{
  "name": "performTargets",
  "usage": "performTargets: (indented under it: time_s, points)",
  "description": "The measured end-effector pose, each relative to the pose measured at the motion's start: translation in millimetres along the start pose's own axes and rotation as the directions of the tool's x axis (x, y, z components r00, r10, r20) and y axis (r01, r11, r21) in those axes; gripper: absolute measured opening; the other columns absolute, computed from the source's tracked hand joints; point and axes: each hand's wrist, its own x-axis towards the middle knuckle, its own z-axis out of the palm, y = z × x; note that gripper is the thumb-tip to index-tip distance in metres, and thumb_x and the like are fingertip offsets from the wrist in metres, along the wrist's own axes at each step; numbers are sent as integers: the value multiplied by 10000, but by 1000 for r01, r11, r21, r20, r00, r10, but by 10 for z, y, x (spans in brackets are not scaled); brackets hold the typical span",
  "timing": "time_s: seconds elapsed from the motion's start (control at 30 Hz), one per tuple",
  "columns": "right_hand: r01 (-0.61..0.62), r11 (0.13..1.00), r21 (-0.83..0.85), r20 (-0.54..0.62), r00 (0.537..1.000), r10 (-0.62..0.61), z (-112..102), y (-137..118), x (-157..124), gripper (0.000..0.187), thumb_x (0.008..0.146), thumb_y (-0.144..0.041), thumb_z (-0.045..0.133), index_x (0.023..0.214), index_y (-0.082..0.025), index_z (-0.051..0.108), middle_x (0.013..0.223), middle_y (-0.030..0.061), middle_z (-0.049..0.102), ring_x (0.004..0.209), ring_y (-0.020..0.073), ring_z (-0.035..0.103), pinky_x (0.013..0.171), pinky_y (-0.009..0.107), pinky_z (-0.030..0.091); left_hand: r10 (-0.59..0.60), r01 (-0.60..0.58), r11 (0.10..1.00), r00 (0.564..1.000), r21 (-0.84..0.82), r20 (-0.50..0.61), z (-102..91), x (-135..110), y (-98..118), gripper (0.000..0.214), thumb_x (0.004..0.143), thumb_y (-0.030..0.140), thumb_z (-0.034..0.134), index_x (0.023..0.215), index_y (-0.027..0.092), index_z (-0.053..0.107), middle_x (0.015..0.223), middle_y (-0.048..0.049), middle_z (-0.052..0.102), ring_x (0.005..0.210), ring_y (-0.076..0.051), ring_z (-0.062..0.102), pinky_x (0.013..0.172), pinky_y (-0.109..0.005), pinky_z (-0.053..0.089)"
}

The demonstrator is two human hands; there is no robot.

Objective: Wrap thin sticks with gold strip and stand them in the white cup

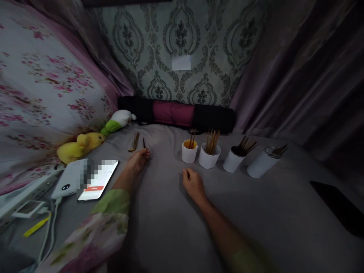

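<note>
My left hand [138,160] is closed, fingertips pinched at the lower end of a thin dark stick [144,143] that points away from me. Just beyond it, a small bundle of thin brown sticks [134,141] lies on the grey sheet. My right hand [192,184] rests on the sheet in a loose fist, with nothing visible in it. Beyond that hand stand a white cup with a yellow inside [189,154], a wider white cup [209,160], a dark-mouthed white cup [233,162] and a taller white container [260,165]. Each holds thin brown sticks.
A lit phone [99,180] and a white power bank [71,178] lie at left, by a power strip [31,193] with cables. Plush toys [81,146] sit behind them. A black and maroon roll [173,113] lines the wall. A black flat object [338,204] lies right.
</note>
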Motion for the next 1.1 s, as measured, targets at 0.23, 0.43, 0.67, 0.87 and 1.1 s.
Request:
performTargets:
  time_s: [0.23,0.43,0.67,0.87,1.1]
  points:
    - [4,1000,21,-15,1000,-4,10,4,-1,331,859,-327,351,649,-177,559,557,0,524,499,103,387,514,248,202,-57,62,992,997,-114,51,34,-261,-110,145,753,19,475,717,99,590,636,-18,568,513,-45,496,454,-145,391]
    - [-8,994,112,11,1000,7,13,36,19,327,853,-336,351,666,-168,561,615,13,576,541,106,446,523,232,237,-68,84,985,992,-148,109,75,-490,-186,157,727,-11,489,757,87,609,661,-31,578,517,-43,504,449,-134,398]
    - [-58,961,270,55,997,45,-21,74,67,366,840,-387,345,646,-160,556,581,7,564,534,113,480,513,216,294,-49,77,983,985,-168,168,146,-733,-298,136,698,6,546,761,88,635,679,-45,589,539,-52,517,476,-151,399]
    - [-72,928,365,81,996,45,-47,81,70,373,828,-409,349,697,-153,586,569,10,548,536,122,488,510,219,330,-66,97,981,981,-165,184,203,-874,-401,146,678,5,566,771,86,645,683,-44,588,539,-52,503,483,-163,380]
    - [-66,908,413,93,995,30,-11,129,78,376,825,-425,354,706,-149,581,560,10,535,510,113,467,493,216,333,-100,137,978,970,-159,223,261,-1028,-493,134,701,41,571,797,99,643,738,-61,613,561,-61,521,506,-176,397]
